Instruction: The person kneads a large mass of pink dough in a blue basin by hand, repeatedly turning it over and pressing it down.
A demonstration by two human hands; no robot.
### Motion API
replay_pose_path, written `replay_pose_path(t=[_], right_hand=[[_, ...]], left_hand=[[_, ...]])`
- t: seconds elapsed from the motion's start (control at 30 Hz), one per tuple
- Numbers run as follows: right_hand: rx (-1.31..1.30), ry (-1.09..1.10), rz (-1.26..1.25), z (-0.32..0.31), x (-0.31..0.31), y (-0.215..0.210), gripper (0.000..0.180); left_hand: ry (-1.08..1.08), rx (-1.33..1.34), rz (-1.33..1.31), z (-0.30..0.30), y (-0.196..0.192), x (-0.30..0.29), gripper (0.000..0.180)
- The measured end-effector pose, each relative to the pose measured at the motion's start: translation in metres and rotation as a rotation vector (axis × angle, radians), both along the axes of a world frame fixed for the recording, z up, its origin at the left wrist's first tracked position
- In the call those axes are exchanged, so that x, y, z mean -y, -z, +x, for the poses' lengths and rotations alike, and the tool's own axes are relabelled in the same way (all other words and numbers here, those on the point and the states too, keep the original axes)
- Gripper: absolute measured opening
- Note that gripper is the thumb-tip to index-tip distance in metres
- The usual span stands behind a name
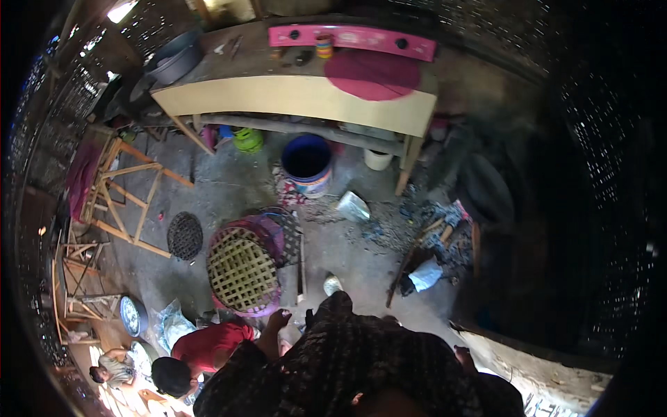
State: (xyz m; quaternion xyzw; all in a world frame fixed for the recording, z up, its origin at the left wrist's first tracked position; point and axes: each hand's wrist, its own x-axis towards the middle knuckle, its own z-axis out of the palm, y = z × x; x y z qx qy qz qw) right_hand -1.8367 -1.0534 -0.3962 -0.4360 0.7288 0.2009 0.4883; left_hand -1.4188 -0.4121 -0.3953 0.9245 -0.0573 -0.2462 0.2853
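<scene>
My left hand [277, 322] hangs at my left side, just past the dark patterned sleeve. It is small and dim here, and I cannot make out how its fingers lie or whether anything is in them. Nearest to it stands a pink-purple tub [263, 308] with a round woven bamboo tray [243, 270] on top. My right hand [464, 356] is low on the right, beside my dark patterned clothing and near a pale ledge [507, 354]. Its fingers are too dark to read. One pale shoe [333, 284] shows on the floor ahead of me.
Ahead stands a long table [243, 96] with a pink stove panel [354, 38] and a grey basin [175, 61]. A blue bucket [308, 165] stands before it. Ash and firewood [445, 233] lie right. Wooden frames [132, 198] stand left. A person in red [208, 347] is close by my left.
</scene>
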Motion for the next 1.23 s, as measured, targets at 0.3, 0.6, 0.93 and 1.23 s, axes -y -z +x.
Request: replay_pose_path(t=[0.3, 0.6, 0.93, 1.23], right_hand=[[0.765, -1.839, -0.829, 0.489, -0.016, -0.009, 0.019], [0.893, -1.398, -0.263, 0.746, -0.07, -0.08, 0.036], [0.881, -1.743, -0.201, 0.985, -0.121, -0.057, 0.032], [1.113, -1.669, 0.088, 1.142, -0.225, -0.101, 0.03]], left_hand=[[-0.912, -0.291, -0.12, 0.01, -0.005, -0.094, 0.05], [-0.678, -0.386, -0.031, 0.059, 0.042, -0.044, 0.053], [-0.642, -0.221, -0.06, 0.287, -0.011, 0.043, 0.051], [-0.889, -0.172, -0.003, 0.38, -0.005, -0.01, 0.046]])
